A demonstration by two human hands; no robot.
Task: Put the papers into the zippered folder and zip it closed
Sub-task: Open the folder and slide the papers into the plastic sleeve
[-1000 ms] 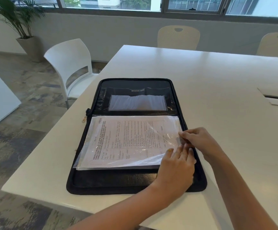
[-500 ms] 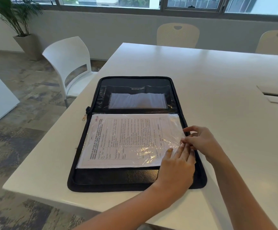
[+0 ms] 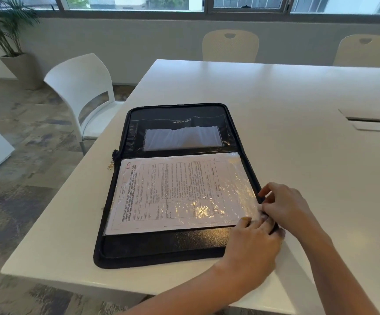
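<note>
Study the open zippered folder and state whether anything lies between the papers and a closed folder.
Only the person's own hands. The papers lie flat in their clear sleeve on the near half of the folder; the left hand presses the sleeve's right corner, the right hand pinches its edge. Nothing else visible lies on either half.

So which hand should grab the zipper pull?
Left, likely: zipper pull hangs left of the folder; right hand is farther away, pinching the sleeve; left hand rests flat.
</note>
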